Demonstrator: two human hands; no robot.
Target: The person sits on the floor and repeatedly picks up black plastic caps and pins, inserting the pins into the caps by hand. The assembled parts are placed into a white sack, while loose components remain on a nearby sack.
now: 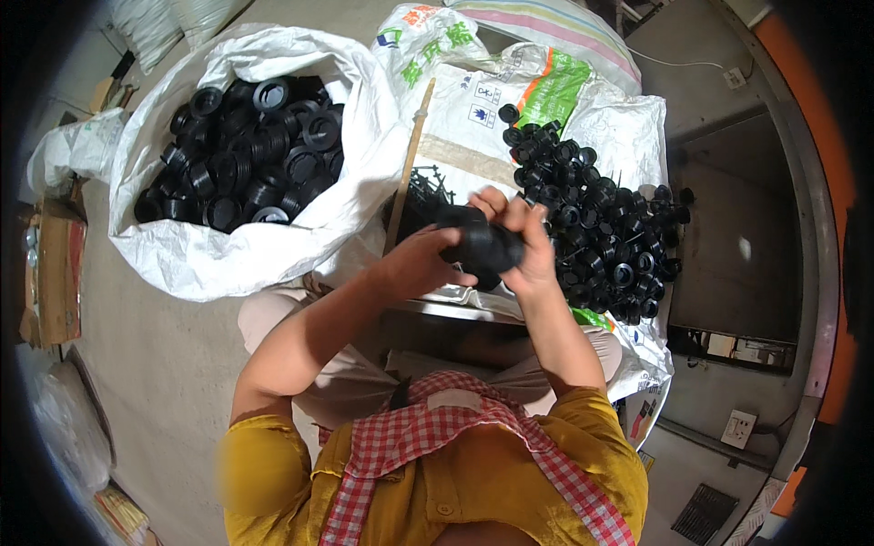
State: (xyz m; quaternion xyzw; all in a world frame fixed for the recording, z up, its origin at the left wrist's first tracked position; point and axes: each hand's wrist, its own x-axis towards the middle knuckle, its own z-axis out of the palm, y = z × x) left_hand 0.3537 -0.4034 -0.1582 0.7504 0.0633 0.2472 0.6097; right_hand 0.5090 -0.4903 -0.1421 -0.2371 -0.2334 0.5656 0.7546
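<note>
Both of my hands meet over the front of the work surface, around several black round plastic parts (488, 246), blurred by motion. My left hand (427, 256) grips their left side with thumb and fingers. On the right, my right hand (522, 235) has its fingers curled over the parts; what its fingertips touch cannot be told. Just behind my left hand lie thin black plastic pieces (427, 188) beside a wooden stick (413, 150). Right of my right hand spreads a pile of small black plastic caps (590, 218) on white woven sacking (618, 133).
At the left stands an open white woven sack (266, 263) full of larger black ring-shaped parts (252, 150). A striped sack (567, 20) lies behind the sacking. A cardboard box (61, 273) is at the far left; a metal frame (809, 341) curves along the right.
</note>
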